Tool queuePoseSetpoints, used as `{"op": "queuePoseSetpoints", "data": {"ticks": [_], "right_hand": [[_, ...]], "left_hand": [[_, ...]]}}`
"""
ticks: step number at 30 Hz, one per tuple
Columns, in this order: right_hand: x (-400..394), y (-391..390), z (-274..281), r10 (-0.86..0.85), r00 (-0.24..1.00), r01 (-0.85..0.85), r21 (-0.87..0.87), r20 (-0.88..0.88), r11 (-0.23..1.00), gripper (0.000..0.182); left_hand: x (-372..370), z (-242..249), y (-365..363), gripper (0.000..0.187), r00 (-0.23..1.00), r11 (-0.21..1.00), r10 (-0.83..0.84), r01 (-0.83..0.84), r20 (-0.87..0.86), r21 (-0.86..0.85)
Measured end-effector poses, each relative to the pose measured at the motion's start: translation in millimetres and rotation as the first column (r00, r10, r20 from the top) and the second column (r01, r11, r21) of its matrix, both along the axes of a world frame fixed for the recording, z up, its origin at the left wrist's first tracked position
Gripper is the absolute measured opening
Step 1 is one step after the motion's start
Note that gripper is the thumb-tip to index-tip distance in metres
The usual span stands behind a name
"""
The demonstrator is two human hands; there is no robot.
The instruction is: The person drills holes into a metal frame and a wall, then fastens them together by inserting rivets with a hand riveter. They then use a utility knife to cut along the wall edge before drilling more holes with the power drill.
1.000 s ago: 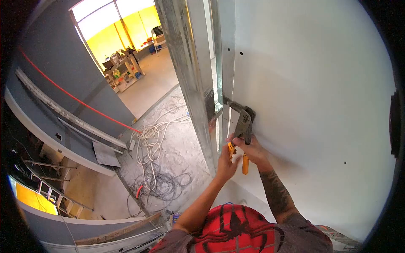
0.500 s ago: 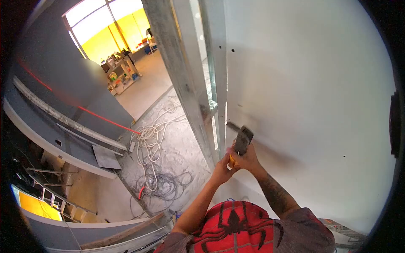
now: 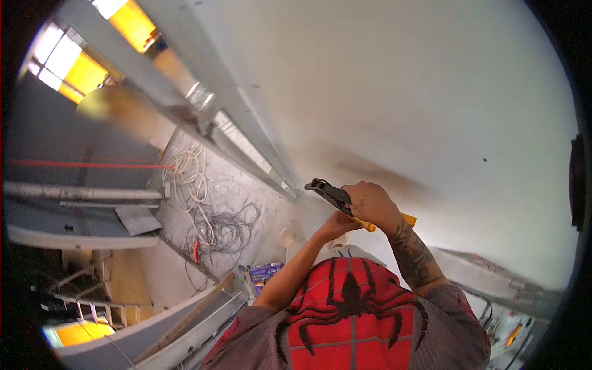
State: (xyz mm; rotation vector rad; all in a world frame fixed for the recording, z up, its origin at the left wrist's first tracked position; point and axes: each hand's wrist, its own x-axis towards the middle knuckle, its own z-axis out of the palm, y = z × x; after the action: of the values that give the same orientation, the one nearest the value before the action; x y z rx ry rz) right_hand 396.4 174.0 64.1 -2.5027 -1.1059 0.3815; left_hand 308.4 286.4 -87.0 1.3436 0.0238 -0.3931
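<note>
A black hand tool with yellow parts (image 3: 330, 195) is held in front of my chest, close to the white wall panel (image 3: 394, 92). Its black head points to the left, and a yellow end sticks out past my right wrist. My right hand (image 3: 372, 205) is wrapped round the tool from above. Just below, my left hand (image 3: 338, 226) is closed at the yellow part, its fingertips partly hidden. The tool's exact kind is not clear. To the left, metal studs (image 3: 231, 132) run beside the panel's edge.
Pale coiled cable (image 3: 188, 176) and dark tangled cable (image 3: 231, 231) lie on the dusty floor. A purple package (image 3: 265, 274) sits near my left elbow. A ladder (image 3: 102, 308) stands at lower left; a red laser line (image 3: 92, 164) crosses the grey wall.
My view has turned and tilted downward. Both hands have brought the tool away from the stud edge and swung it from upright to lying sideways, with the right hand now on top.
</note>
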Motion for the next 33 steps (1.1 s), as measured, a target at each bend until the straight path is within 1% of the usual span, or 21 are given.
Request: {"op": "queuePoseSetpoints", "data": {"ticks": [2,4,5,6,7,8,9,14,16,18,19,20,22,24,26,28,29,30,31,32,33], "right_hand": [[-4,-28,-2,-0.045,0.994,0.054,0.092,-0.1,0.994,0.027],[-7,-57,-4,-0.084,0.985,0.101,0.102,-0.152,0.99,0.029],[-11,-71,-7,-0.081,0.976,0.107,0.118,-0.204,0.987,0.031],[-15,-84,-7,-0.136,0.968,0.164,0.119,-0.21,0.979,0.031],[-21,-97,-5,-0.179,0.923,0.222,0.093,-0.34,0.971,0.031],[-29,-108,-4,-0.219,0.857,0.279,0.063,-0.467,0.958,0.031],[-38,-118,-1,-0.314,0.726,0.387,-0.014,-0.612,0.922,0.032],[-113,-172,-32,-0.475,0.488,0.748,0.071,-0.732,0.66,0.024],[-148,-189,-33,-0.4,0.382,0.862,0.165,-0.833,0.48,0.022],[-178,-200,-27,-0.455,0.315,0.922,0.156,-0.833,0.354,0.022],[-189,-198,-23,-0.481,0.281,0.946,0.156,-0.831,0.283,0.022],[-200,-197,-21,-0.519,0.247,0.965,0.158,-0.818,0.21,0.022],[-223,-199,-19,-0.566,0.144,0.977,0.209,-0.812,-0.051,0.025],[-246,-214,-13,-0.648,-0.02,0.964,0.157,-0.762,-0.214,0.032],[-264,-214,-47,-0.895,-0.031,0.982,0.154,-0.444,-0.11,0.05],[-269,-213,-4,-0.91,-0.087,0.982,0.12,-0.405,-0.148,0.056],[-277,-229,1,-0.918,-0.098,0.991,0.048,-0.384,-0.126,0.057],[-285,-244,-1,-0.926,-0.105,0.994,-0.027,-0.363,-0.102,0.058],[-295,-248,3,-0.981,-0.05,0.996,-0.085,-0.185,-0.034,0.05],[-308,-263,-18,-0.991,0.034,0.99,-0.132,-0.13,0.052,0.042],[-315,-281,-28,-0.995,0.052,0.991,-0.119,-0.085,0.062,0.037]], "left_hand": [[-6,-10,3,0.042,0.985,0.987,-0.158,0.157,-0.068,-0.018],[-12,-21,11,0.045,0.984,0.981,0.05,-0.081,-0.172,-0.175],[-13,-22,15,0.045,0.985,0.985,-0.003,-0.028,-0.174,-0.173],[-14,-14,22,0.046,0.981,0.97,0.082,-0.119,-0.177,-0.211],[-14,-7,27,0.047,0.968,0.947,0.161,-0.206,-0.19,-0.247],[-12,-2,31,0.047,0.974,0.958,0.099,-0.149,-0.205,-0.244],[-7,2,32,0.047,0.983,0.962,0.086,-0.124,-0.161,-0.243],[26,22,-5,0.042,0.983,0.977,-0.183,0.18,-0.015,-0.118],[36,34,-33,0.04,0.944,0.941,-0.328,0.325,-0.025,-0.09],[38,37,-66,0.039,0.776,0.781,-0.624,0.622,0.09,0.055],[32,39,-73,0.039,0.622,0.623,-0.78,0.765,0.062,0.165],[16,40,-82,0.039,0.509,0.514,-0.858,0.844,0.069,0.154],[-15,28,-106,0.038,0.378,0.378,-0.924,0.926,-0.06,0.003],[-38,23,-151,0.037,0.252,0.249,-0.967,0.966,-0.035,0.076],[-51,18,-174,0.037,0.176,0.171,-0.984,0.974,-0.022,0.149],[-75,11,-203,0.033,0.17,0.163,-0.977,0.985,0.126,-0.064],[-89,0,-227,0.031,0.183,0.168,-0.977,0.977,0.109,-0.132],[-100,-22,-260,0.031,0.161,0.146,-0.979,0.982,0.122,-0.121],[-106,-47,-288,0.036,0.169,0.168,-0.986,0.97,-0.01,-0.178],[-115,-61,-311,0.041,0.165,0.195,-0.975,0.954,-0.146,-0.228],[-125,-69,-326,0.041,0.139,0.167,-0.98,0.963,-0.141,-0.213]]}}
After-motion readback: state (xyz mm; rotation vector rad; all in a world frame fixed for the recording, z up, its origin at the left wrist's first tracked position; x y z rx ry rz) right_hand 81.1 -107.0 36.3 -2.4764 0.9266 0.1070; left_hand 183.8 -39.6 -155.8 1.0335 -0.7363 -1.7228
